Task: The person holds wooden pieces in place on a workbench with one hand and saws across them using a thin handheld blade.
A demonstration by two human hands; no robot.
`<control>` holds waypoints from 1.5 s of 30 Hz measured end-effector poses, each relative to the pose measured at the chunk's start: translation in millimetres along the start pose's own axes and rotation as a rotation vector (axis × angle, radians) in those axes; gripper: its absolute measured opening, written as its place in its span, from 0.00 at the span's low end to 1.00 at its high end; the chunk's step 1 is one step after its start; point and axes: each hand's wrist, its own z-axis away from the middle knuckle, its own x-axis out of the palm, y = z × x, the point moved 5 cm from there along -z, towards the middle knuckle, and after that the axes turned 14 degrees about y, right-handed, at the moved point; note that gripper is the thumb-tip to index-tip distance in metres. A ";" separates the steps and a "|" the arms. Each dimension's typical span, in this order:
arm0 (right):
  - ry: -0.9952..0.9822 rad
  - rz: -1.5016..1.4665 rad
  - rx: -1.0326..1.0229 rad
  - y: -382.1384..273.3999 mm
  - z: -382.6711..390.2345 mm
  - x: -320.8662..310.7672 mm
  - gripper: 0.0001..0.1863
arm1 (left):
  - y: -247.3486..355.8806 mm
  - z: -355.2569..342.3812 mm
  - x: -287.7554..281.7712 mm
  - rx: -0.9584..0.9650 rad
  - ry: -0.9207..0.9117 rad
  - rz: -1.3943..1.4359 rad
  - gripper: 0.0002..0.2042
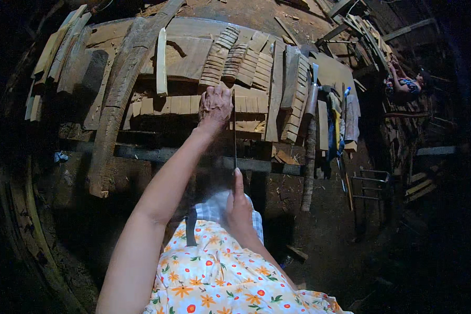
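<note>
My left hand (215, 107) presses down with curled fingers on a pale wooden strip (172, 105) that lies crosswise on the bench. Evenly spaced lines cross the strip along its length. Close to the right of that hand, a thin saw blade (235, 138) stands edge-on against the strip, pointing away from me. My right hand (239, 206) is closed round the saw's near end, with one digit stretched along it. The handle is mostly hidden in that hand. Several notched wooden pieces (217, 57) lie just beyond my left hand.
A long rough beam (118, 94) slants across the bench at left, beside a pale stick (161, 63). At right are a chisel (313, 91) and tools with yellow and blue handles (337, 120). A metal-framed stool (371, 183) and another person (405, 86) are farther right.
</note>
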 end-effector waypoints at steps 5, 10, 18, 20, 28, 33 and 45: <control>0.009 0.017 0.007 -3.6 3.7 -7.7 0.40 | 0.7 2.8 -6.2 -0.027 -0.023 -0.035 0.10; -0.021 0.036 0.025 -9.4 3.6 -6.0 0.38 | 0.1 1.5 2.3 -0.020 -0.010 -0.049 0.09; -0.076 -0.080 0.140 -22.5 -4.0 -25.1 0.34 | -2.8 1.8 4.4 0.004 -0.022 -0.043 0.10; -0.157 0.009 0.232 -27.1 2.9 -30.8 0.33 | -10.3 5.9 9.1 -0.039 -0.058 -0.107 0.10; 0.040 0.005 0.015 -9.2 -25.0 -2.0 0.35 | -1.7 1.3 8.8 0.008 0.037 0.007 0.08; -0.048 0.023 0.082 -0.8 14.1 -6.4 0.35 | -8.1 5.4 7.3 -0.016 0.040 0.003 0.08; 0.047 -0.088 0.103 5.5 47.5 -45.3 0.35 | -30.9 -33.2 -45.4 -0.276 0.108 0.556 0.08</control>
